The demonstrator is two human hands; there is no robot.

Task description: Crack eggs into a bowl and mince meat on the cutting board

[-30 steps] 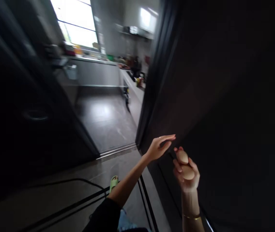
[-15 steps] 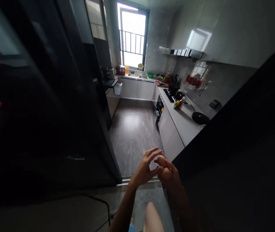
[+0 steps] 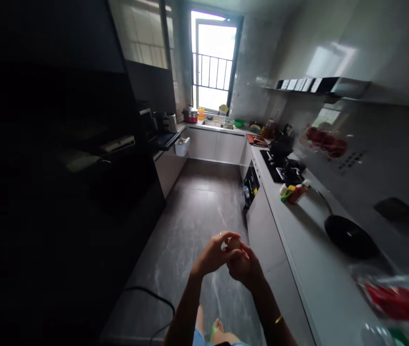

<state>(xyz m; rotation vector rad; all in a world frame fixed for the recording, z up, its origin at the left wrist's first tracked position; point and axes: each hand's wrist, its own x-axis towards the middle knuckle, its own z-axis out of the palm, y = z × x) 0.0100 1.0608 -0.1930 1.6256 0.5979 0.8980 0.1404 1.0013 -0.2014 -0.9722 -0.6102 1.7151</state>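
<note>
My two hands meet in front of me over the grey kitchen floor (image 3: 193,216). My right hand (image 3: 245,267) is curled round brown eggs (image 3: 234,244), which show only partly between the fingers. My left hand (image 3: 214,252) is cupped against them from the left, fingertips touching the top egg. A thin bracelet sits on my right wrist. My foot in a green sandal (image 3: 214,329) shows below.
A white counter (image 3: 308,250) runs along the right with a black frying pan (image 3: 350,235), bottles (image 3: 293,191) and a gas hob (image 3: 280,166). A plastic bag with red contents (image 3: 395,298) lies nearest. Dark tall cabinets (image 3: 64,192) line the left; a cable (image 3: 154,298) crosses the floor.
I have walked through the doorway into the kitchen. My left hand came from the door edge to the eggs in my right hand, and both hands stay together.
</note>
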